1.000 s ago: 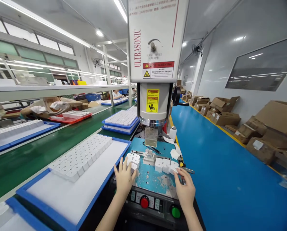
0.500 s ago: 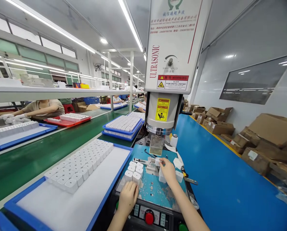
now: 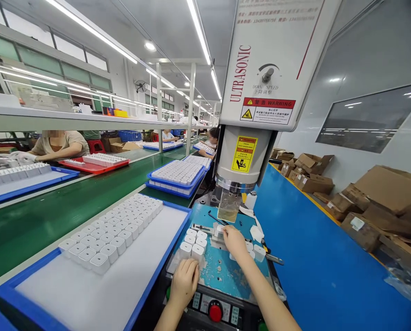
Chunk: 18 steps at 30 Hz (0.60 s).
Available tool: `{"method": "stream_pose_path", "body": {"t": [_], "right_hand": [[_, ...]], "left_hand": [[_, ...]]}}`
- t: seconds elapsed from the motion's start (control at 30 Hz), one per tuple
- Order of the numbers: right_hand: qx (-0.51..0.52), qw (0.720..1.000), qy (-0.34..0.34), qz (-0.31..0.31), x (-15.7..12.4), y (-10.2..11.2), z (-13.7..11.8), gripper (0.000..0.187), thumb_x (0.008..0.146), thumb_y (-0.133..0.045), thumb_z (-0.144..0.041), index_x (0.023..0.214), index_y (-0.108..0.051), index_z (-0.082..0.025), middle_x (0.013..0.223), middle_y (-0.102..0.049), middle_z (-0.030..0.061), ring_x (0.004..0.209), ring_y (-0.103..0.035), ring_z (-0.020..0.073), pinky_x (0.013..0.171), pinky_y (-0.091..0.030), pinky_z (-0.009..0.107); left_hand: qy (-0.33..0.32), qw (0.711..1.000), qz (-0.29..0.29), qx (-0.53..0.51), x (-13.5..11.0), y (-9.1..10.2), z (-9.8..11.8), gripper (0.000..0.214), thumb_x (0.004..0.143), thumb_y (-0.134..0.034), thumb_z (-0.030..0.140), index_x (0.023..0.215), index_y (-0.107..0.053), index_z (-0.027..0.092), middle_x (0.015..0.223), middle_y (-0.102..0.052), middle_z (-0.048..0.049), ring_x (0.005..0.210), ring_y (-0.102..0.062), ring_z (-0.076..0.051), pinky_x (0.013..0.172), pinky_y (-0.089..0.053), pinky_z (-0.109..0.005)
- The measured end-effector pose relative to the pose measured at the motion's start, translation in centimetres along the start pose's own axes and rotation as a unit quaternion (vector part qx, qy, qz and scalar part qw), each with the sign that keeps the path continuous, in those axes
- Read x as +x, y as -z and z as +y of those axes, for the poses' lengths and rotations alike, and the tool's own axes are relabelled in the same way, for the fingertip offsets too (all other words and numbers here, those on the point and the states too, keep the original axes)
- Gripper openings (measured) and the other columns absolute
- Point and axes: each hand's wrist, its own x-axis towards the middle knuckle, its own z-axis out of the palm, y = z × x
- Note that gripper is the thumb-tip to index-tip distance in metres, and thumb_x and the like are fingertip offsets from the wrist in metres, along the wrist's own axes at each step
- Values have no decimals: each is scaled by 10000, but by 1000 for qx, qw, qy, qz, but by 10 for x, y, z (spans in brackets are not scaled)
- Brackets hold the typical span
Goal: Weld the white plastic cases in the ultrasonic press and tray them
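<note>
Head view: nearest us sits a red button [image 3: 215, 311], and just past it our left hand [image 3: 184, 281] rests, fingers curled, at the front of a cluster of white blocks [image 3: 185, 250]; we cannot tell whether it grips one. Farther on, our right hand [image 3: 235, 242], fingers narrowed, pinches a single white piece [image 3: 219, 228] at the metal fixture [image 3: 217, 239], below the see-through tip [image 3: 229, 207] of the machine [image 3: 277, 43]. Past the machine we see stacked blue trays [image 3: 191, 185].

Blue floor [image 3: 316, 257], pale wall [image 3: 407, 145], dark window [image 3: 359, 122] right of the right grip [image 3: 236, 242]; strip lights [image 3: 200, 31] high above.
</note>
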Motion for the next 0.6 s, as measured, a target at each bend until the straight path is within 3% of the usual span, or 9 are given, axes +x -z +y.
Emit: {"method": "stream_pose_path", "body": {"t": [0.1,0.37,0.6], "right_hand": [[-20,1000,17,-9,3,7,-2,212,845,-453,-143,824,-663,-169,990,-668,125,1000,-586,244,782,-407,278],[-11,999,41,-12,7,12,-1,155,799,-493,-128,791,-639,-180,879,-667,83,904,-589,211,708,-404,255],[29,996,77,43,-39,26,-1,272,900,-351,-169,946,-617,-193,988,-625,79,966,-559,212,814,-437,313]], "left_hand": [[7,1000,-9,-1,1,2,1,172,886,-434,111,932,-580,190,844,-632,-54,806,-588,-181,725,-483,-307],[10,1000,-20,-4,1,3,1,170,887,-426,110,916,-576,187,832,-625,-53,796,-581,-177,710,-476,-299],[3,1000,-12,-13,1,7,1,175,886,-424,112,897,-583,186,805,-623,-49,780,-586,-171,708,-478,-296]]}}
